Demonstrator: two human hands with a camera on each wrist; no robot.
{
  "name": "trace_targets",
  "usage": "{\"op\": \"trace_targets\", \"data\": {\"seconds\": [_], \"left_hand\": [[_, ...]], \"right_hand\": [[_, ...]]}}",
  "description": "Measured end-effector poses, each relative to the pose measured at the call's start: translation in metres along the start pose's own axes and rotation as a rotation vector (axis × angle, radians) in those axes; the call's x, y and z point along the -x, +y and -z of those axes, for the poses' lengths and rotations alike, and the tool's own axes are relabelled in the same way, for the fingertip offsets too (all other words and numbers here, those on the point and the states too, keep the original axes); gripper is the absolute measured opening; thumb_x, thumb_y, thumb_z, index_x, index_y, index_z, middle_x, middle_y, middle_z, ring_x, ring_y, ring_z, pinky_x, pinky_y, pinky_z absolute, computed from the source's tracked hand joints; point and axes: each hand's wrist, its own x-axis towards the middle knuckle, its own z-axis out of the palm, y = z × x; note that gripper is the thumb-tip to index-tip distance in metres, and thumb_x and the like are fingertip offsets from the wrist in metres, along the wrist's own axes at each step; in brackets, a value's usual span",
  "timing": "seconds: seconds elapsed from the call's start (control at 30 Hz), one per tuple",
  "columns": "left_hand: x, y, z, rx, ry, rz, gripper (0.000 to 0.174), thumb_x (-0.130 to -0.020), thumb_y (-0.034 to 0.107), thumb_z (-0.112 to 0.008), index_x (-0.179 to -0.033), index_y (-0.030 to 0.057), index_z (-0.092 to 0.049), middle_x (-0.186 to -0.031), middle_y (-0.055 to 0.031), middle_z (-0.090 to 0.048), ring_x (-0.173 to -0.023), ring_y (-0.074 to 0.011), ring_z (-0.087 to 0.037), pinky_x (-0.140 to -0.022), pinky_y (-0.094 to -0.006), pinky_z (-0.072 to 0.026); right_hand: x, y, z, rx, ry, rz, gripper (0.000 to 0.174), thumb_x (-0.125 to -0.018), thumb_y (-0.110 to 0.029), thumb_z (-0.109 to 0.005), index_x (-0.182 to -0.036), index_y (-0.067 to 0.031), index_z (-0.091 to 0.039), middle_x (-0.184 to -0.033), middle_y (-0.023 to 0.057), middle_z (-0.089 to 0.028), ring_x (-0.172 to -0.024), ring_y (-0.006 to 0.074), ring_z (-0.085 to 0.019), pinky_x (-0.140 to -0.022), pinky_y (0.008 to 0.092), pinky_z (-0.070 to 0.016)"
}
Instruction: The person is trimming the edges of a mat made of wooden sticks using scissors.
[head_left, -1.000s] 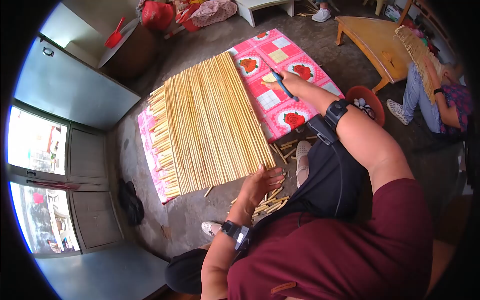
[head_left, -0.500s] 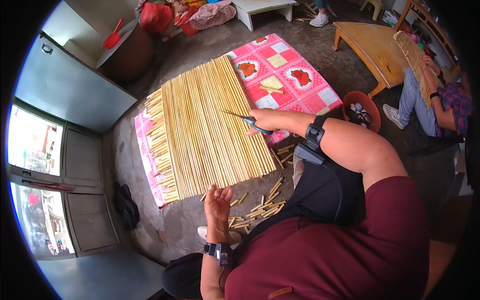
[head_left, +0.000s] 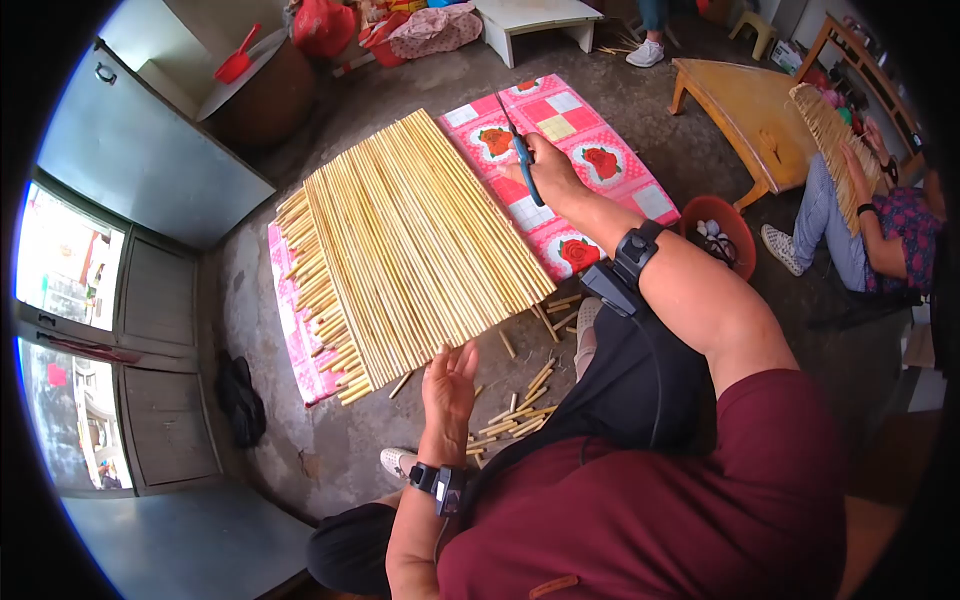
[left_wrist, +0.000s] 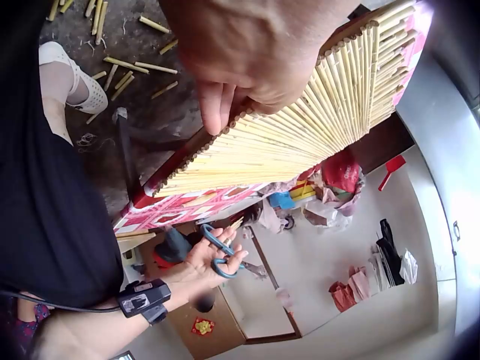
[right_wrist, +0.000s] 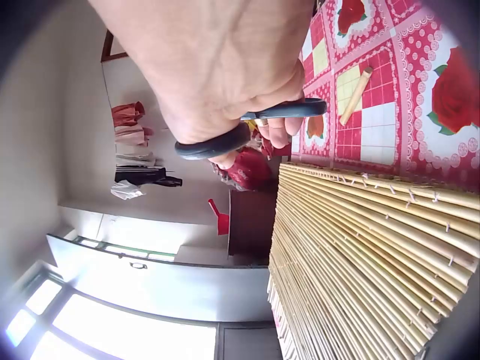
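A mat of straight, pale yellow stalks [head_left: 420, 240], stitched side by side, lies on a low table under a pink cloth with roses [head_left: 600, 165]. My left hand [head_left: 449, 385] is at the mat's near edge. In the left wrist view, its fingertips touch the cut stalk ends and its fingers are mostly straight. My right hand [head_left: 548, 170] is over the cloth beyond the mat's right side, holding blue-handled scissors [head_left: 525, 160] by the finger loops. The blades point away from me. A short piece of stalk [right_wrist: 355, 96] lies on the cloth.
Cut stalk pieces [head_left: 515, 415] litter the floor by my feet. A red basin [head_left: 722, 236] stands right of the table. Farther right, another person holds a woven piece [head_left: 825, 130] beside a wooden table [head_left: 740, 110]. Blue-grey cabinets [head_left: 150, 150] line the left.
My right hand has swung with the scissors from over the cloth to over the mat, then back. My left hand has moved left along the near edge. The mat has turned slightly.
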Motion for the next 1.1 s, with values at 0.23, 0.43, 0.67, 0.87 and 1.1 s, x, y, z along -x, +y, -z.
{"op": "trace_targets", "data": {"seconds": [0.23, 0.43, 0.67, 0.87, 1.1], "left_hand": [[-0.002, -0.015, -0.014, -0.019, -0.031, 0.037, 0.035, -0.097, 0.027, -0.061, -0.122, 0.0052, -0.049, -0.128, -0.0159, -0.055, -0.116, -0.0376, -0.058, -0.094, -0.0446, -0.0511], [-0.003, -0.018, -0.02, -0.077, -0.004, 0.063, 0.036, -0.098, 0.036, -0.057, -0.121, 0.009, -0.051, -0.122, -0.0204, -0.06, -0.111, -0.0343, -0.061, -0.09, -0.044, -0.055], [0.0, -0.019, -0.039, -0.219, -0.064, 0.171, 0.057, -0.101, 0.047, -0.044, -0.131, -0.0011, -0.039, -0.13, -0.0255, -0.053, -0.108, -0.0363, -0.061, -0.088, -0.0453, -0.0528], [0.016, -0.001, 0.012, -0.211, -0.084, 0.25, 0.042, -0.098, 0.043, -0.054, -0.119, 0.0072, -0.052, -0.12, -0.019, -0.062, -0.105, -0.0345, -0.063, -0.089, -0.0481, -0.0513], [0.029, 0.06, 0.085, 0.035, 0.173, -0.192, 0.043, -0.095, 0.045, -0.059, -0.121, 0.0117, -0.054, -0.116, -0.0116, -0.062, -0.108, -0.0272, -0.06, -0.092, -0.0464, -0.0494]], "right_hand": [[0.002, -0.008, 0.02, -0.263, -0.085, -0.139, 0.041, -0.084, -0.023, -0.074, -0.113, -0.0022, -0.056, -0.086, 0.008, -0.064, -0.074, 0.0139, -0.064, -0.067, 0.0265, -0.0517], [0.003, -0.008, 0.024, -0.35, -0.116, -0.115, 0.039, -0.086, -0.023, -0.072, -0.113, -0.0018, -0.055, -0.084, 0.0076, -0.064, -0.071, 0.0127, -0.064, -0.062, 0.0253, -0.0518], [0.016, -0.033, 0.02, -0.244, -0.251, -0.083, 0.038, -0.086, -0.023, -0.073, -0.112, -0.0013, -0.055, -0.08, 0.0057, -0.064, -0.068, 0.0101, -0.063, -0.059, 0.0236, -0.05], [0.027, -0.025, 0.014, 0.687, -0.854, 0.234, 0.04, -0.072, -0.026, -0.081, -0.098, -0.0026, -0.063, -0.094, 0.0207, -0.068, -0.091, 0.0367, -0.067, -0.08, 0.0425, -0.0505], [0.053, -0.031, -0.004, 0.883, -1.162, 0.207, 0.039, -0.069, -0.025, -0.083, -0.095, -0.0033, -0.065, -0.088, 0.0197, -0.068, -0.087, 0.0378, -0.066, -0.072, 0.0459, -0.0507]]}}
